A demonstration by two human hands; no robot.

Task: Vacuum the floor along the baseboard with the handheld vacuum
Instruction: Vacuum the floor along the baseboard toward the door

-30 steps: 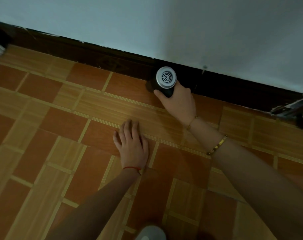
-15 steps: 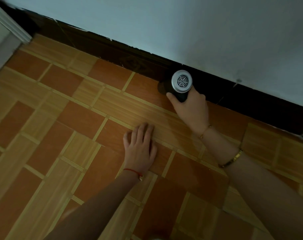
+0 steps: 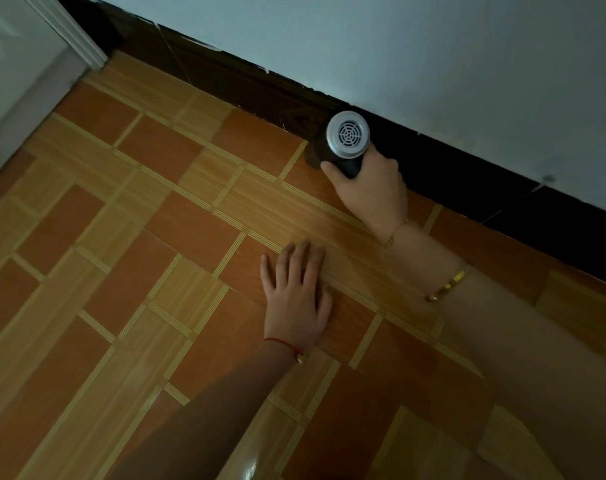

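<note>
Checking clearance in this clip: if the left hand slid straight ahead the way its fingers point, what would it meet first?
The left hand lies flat on the floor, fingers aimed toward the wall. Bare tile lies ahead; first contact would probably be the right forearm or wrist, though it may be raised above the floor; otherwise the dark baseboard.

The handheld vacuum (image 3: pixel 346 142) is sitting against the baseboard (image 3: pixel 246 84), right hand (image 3: pixel 372 192) gripping it; the left hand (image 3: pixel 294 299) is lying flat on the floor (image 3: pixel 121 271) nearer the viewer.
</note>
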